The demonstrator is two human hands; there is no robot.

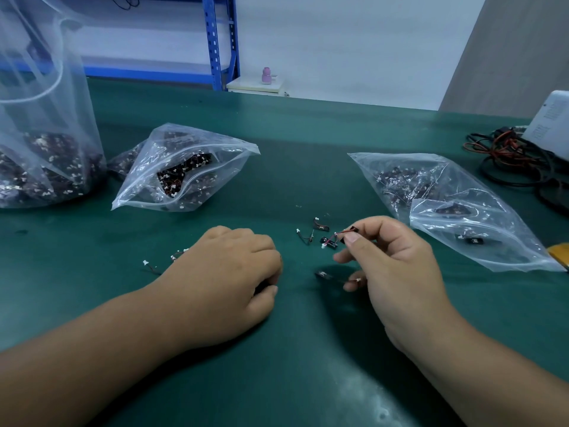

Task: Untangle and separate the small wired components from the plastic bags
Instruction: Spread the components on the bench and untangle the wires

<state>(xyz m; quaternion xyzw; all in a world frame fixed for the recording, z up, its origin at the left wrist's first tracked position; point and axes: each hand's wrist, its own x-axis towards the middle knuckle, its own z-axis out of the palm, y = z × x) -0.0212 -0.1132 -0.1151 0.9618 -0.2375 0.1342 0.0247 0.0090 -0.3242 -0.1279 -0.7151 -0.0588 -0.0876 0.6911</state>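
small wired components (328, 241) lie loose on the green surface (277, 380) in the head view, a few of them between the two hands and just beyond the right grip (400, 272). the right grip pinches the red-and-black wire of one held component (348, 233) between thumb and forefinger, lifted off the surface. a second component (322, 275) hangs by its wire from the lower fingers of the same hand. the left grip (228, 272) rests knuckles up on the surface with its fingers curled under, and i cannot tell whether it holds anything. white-tipped wires (177, 255) poke out along its far left side. two clear right bags (462, 211) holding more components lie overlapping to the right, a middle bag (184, 171) lies beyond the left grip, and a tall bag (46, 134) stands at the far left. a tangle of cables (511, 155) sits at the right edge.
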